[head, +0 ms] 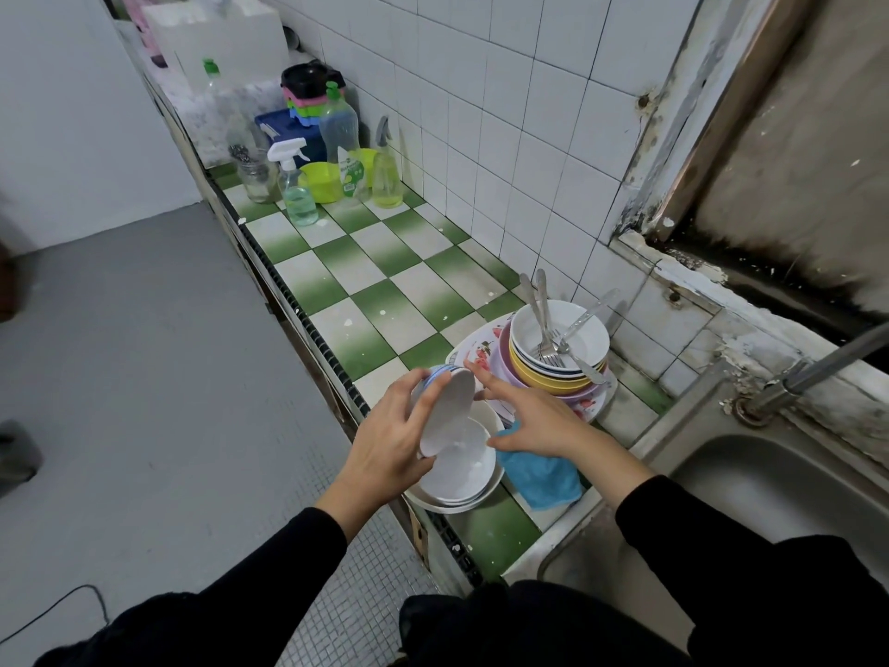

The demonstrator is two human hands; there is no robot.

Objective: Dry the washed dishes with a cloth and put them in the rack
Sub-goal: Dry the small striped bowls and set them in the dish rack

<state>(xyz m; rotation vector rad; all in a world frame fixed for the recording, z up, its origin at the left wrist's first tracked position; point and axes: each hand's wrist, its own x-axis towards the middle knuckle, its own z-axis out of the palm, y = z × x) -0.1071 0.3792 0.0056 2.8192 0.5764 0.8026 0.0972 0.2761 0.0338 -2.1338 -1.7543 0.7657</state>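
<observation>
One small white bowl (445, 409), tilted, is held at lower centre by the left grip (389, 435), fingers curled round it, above stacked white bowls (462, 469) on the counter (385, 276). The right grip (534, 416), fingers straight, lies on a blue cloth (543, 479).

The left hand (385, 435) grips a bowl (445, 411); the right hand (534, 423) reaches forward, fingers straight.

A white-topped spray bottle (299, 199), a soap bottle (340, 132), a green cup (321, 181) and a jar (260, 178) stood on the checkered table (385, 262).
</observation>
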